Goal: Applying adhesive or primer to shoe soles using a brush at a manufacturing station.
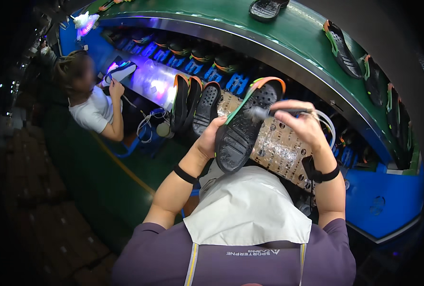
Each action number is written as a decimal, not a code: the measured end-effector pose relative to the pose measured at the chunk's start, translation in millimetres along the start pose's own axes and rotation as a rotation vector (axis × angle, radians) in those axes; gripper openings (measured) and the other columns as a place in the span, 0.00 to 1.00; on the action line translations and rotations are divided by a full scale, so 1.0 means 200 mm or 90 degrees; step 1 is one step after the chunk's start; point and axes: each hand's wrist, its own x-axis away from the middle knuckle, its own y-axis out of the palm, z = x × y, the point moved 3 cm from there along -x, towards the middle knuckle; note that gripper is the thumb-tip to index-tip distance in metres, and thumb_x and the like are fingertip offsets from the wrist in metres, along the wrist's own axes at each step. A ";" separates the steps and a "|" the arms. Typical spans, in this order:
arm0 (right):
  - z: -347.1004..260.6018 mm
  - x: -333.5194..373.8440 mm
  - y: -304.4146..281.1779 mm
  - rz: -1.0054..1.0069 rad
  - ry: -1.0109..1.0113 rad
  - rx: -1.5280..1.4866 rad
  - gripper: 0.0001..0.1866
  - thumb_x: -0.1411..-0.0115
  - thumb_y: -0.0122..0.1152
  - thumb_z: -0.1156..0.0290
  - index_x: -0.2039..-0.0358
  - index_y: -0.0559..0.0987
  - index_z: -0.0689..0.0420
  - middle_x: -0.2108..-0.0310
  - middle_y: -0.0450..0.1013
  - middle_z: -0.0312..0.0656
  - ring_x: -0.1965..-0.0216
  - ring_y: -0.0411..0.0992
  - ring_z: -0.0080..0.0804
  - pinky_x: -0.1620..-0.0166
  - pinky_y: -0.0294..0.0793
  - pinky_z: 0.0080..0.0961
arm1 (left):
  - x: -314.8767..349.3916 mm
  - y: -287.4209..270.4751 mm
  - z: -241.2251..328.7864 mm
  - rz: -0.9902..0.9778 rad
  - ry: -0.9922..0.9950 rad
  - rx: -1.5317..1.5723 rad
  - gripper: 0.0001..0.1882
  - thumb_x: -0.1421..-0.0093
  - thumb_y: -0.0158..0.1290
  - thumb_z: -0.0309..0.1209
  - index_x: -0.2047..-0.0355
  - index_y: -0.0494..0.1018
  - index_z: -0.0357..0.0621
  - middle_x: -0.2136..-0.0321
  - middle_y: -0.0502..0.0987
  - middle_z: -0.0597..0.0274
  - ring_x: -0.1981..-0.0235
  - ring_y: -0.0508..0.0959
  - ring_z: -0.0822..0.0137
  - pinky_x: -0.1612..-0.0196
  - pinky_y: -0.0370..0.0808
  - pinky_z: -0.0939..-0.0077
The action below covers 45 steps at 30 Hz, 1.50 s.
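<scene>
My left hand (210,137) grips a black shoe sole (236,145) by its left edge. The sole has an orange and green rim, small holes near its far end and grooves toward the near end, and is held tilted, its far end up. In my right hand (305,126) is a brush with a dark handle (288,112); a pale tube curves away behind that hand. The greyish bristles (258,113) are at the sole's inner face, somewhat blurred. Left of my left hand, several similar soles (206,108) lean side by side.
Brown patterned packing material (284,150) covers the bench under the sole. Blue racks (213,74) bearing shoe parts line the lower shelf. Above curves a green belt (212,10) with more soles (343,52). At left, a co-worker (90,102) handles a white shoe (121,72) under purple light.
</scene>
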 end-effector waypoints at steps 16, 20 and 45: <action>-0.27 0.22 0.13 0.165 -0.272 0.148 0.18 0.39 0.73 0.72 0.50 0.85 0.65 0.68 0.80 0.44 0.70 0.73 0.34 0.65 0.72 0.29 | -0.27 0.34 0.84 -0.155 0.136 -0.118 0.49 0.27 0.25 0.67 0.33 0.67 0.33 0.49 0.81 0.37 0.51 0.84 0.44 0.44 0.80 0.48; -0.19 0.20 0.14 0.155 -0.224 0.162 0.17 0.37 0.73 0.72 0.50 0.85 0.65 0.68 0.79 0.44 0.70 0.74 0.33 0.65 0.72 0.27 | -0.61 0.22 1.14 -0.040 0.369 0.067 0.50 0.26 0.25 0.66 0.29 0.59 0.28 0.39 0.71 0.27 0.38 0.74 0.31 0.34 0.75 0.44; 0.28 -0.05 0.11 0.201 0.108 0.155 0.17 0.38 0.69 0.72 0.49 0.85 0.64 0.56 0.84 0.47 0.55 0.81 0.35 0.48 0.78 0.29 | -0.78 -0.10 1.98 0.078 0.448 -1.111 0.26 0.35 0.57 0.43 0.40 0.76 0.44 0.47 0.80 0.36 0.43 0.80 0.43 0.40 0.77 0.53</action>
